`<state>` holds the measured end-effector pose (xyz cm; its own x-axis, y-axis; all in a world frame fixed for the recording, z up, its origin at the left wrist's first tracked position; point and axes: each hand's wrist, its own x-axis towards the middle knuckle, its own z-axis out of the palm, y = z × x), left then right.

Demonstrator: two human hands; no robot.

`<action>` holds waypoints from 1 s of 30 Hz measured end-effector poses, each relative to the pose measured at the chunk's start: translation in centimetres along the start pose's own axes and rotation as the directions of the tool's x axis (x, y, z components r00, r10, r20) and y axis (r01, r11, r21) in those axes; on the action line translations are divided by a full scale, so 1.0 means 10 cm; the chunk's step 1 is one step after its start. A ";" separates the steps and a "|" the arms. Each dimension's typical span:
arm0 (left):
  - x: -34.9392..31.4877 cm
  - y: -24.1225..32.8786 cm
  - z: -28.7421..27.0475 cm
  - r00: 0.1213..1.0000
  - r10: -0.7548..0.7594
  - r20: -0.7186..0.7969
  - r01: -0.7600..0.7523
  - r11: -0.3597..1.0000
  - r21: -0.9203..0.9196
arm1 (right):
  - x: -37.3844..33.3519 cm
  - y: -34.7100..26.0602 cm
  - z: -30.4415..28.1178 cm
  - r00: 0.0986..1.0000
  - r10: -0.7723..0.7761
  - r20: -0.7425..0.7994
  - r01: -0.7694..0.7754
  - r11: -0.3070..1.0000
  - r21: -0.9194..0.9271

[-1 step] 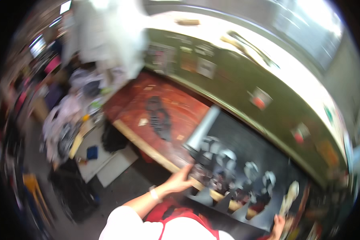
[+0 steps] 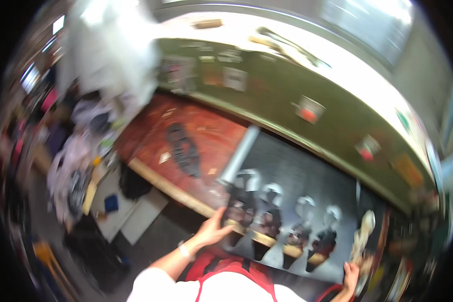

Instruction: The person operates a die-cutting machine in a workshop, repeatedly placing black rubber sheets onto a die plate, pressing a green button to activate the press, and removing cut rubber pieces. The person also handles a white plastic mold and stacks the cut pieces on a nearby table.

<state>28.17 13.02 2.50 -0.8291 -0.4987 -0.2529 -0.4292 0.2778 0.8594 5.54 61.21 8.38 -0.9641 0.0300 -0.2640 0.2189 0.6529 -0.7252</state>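
The black sheet (image 2: 297, 166) with sole-shaped holes lies right of centre, over the front edge of the red table (image 2: 216, 131). At the lower right, the right hand (image 2: 351, 276) holds its corner; near the lower centre, the left hand (image 2: 212, 230) has its thumb spread at the sheet's left edge, but I cannot tell if it grips.

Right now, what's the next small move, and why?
Probably ease the dark sheet away from the body, farther onto the red bench: the wooden front edge shows through its openings, so the near strip overhangs. The left hand and right hand are at its near corners.
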 end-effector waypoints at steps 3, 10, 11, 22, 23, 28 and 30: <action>-0.27 -0.29 -0.06 0.995 0.023 -0.092 -0.027 0.999 -0.038 | -0.28 0.45 0.04 1.000 0.012 0.015 -0.009 0.981 -0.192; 1.15 -0.19 -0.26 0.970 -0.020 -0.242 -0.048 0.961 -0.271 | 0.36 0.18 0.32 0.808 -0.391 -0.441 0.112 0.837 -0.536; 1.42 -0.08 -0.24 0.963 -0.055 -0.264 -0.005 0.975 -0.223 | 0.44 0.17 0.35 0.818 -0.359 -0.449 0.043 0.816 -0.576; 2.00 0.23 0.05 0.826 0.356 -0.437 0.088 0.684 0.724 | 0.69 0.30 0.16 0.871 -0.258 -0.419 0.265 0.963 -0.042; 2.00 0.21 0.06 0.814 0.381 -0.438 0.081 0.672 0.736 | 0.68 0.26 0.06 0.897 -0.222 -0.382 0.278 0.956 0.098; 2.03 0.14 0.04 0.799 0.380 -0.465 0.087 0.693 0.715 | 0.52 0.23 -0.09 0.969 -0.225 -0.103 0.047 -0.242 0.969; 2.03 0.11 0.05 0.800 0.362 -0.478 0.099 0.706 0.701 | 0.51 0.27 0.02 0.970 -0.239 -0.036 -0.102 -0.541 0.835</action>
<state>10.65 3.60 -1.96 -0.6475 -0.6910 0.3214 -0.6367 0.7223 0.2701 1.29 62.95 4.94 -0.9932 -0.0996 -0.0603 0.1059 -0.9880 -0.1121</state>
